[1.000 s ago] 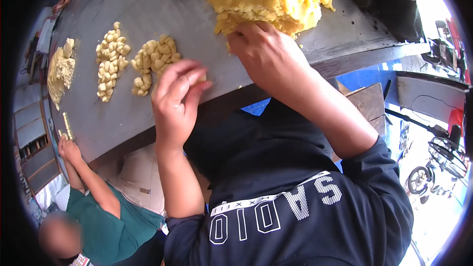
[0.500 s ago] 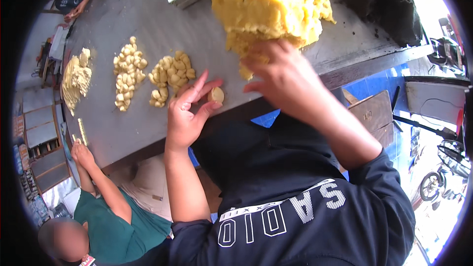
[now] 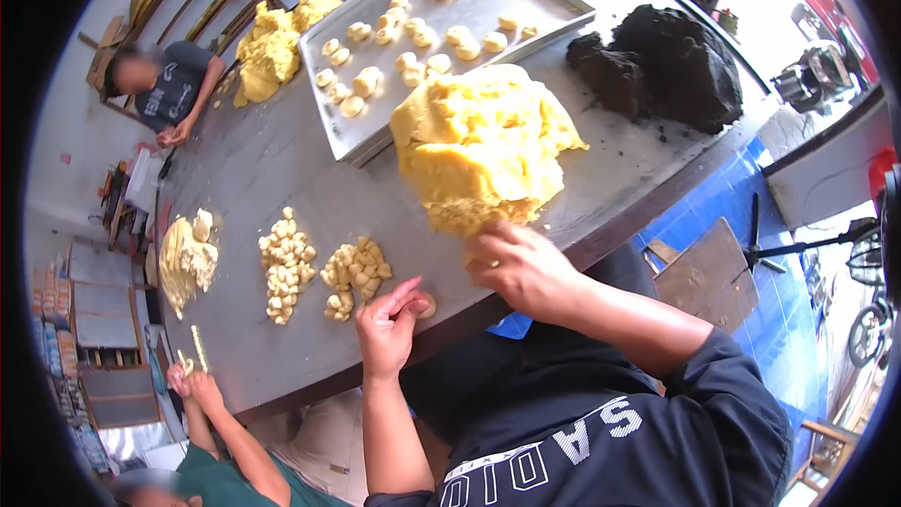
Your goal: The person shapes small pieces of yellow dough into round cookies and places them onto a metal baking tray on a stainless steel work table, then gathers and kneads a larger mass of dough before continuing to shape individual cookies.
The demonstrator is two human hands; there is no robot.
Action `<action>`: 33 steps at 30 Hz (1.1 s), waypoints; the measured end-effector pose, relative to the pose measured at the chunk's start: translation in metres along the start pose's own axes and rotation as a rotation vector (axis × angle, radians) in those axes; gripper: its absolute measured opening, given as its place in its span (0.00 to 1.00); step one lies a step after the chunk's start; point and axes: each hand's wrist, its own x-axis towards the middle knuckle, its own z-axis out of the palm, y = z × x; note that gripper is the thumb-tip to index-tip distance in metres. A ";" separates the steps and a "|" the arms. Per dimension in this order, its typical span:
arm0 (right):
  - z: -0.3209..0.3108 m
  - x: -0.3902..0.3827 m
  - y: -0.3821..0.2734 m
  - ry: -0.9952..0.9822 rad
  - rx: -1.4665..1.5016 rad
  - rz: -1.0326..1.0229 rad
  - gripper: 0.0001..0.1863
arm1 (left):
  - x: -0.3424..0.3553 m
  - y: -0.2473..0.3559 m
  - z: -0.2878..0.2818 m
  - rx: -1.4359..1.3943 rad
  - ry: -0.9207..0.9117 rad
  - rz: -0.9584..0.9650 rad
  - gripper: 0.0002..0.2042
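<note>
A big yellow dough mound (image 3: 483, 145) sits on the steel table (image 3: 282, 169). My right hand (image 3: 516, 268) rests at the mound's near edge, fingers curled into the dough and pinching at it. My left hand (image 3: 389, 319) lies near the table's front edge with its fingers spread, touching a small round dough ball (image 3: 427, 305). Just left of that hand lie two piles of small dough pieces (image 3: 355, 274), (image 3: 284, 263).
A metal tray (image 3: 441, 28) with several dough balls lies behind the mound. A dark dough heap (image 3: 666, 66) is at the right. More yellow dough (image 3: 267, 52), (image 3: 186, 258) lies farther left. Other people (image 3: 164, 84), (image 3: 202, 413) work at the table's edges.
The view tilted up, showing more of the table. My left hand opened and put a small dough ball on the table. My right hand stays at the mound's edge.
</note>
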 end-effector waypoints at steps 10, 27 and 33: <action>0.008 0.022 0.020 0.023 -0.181 -0.177 0.09 | -0.014 0.027 0.026 0.716 0.141 0.298 0.23; 0.003 0.009 0.018 -0.013 0.156 0.007 0.13 | 0.024 0.036 -0.029 0.335 -0.226 -0.132 0.06; -0.002 0.007 0.015 -0.050 0.220 -0.044 0.12 | 0.032 0.044 0.028 1.344 -0.027 0.310 0.10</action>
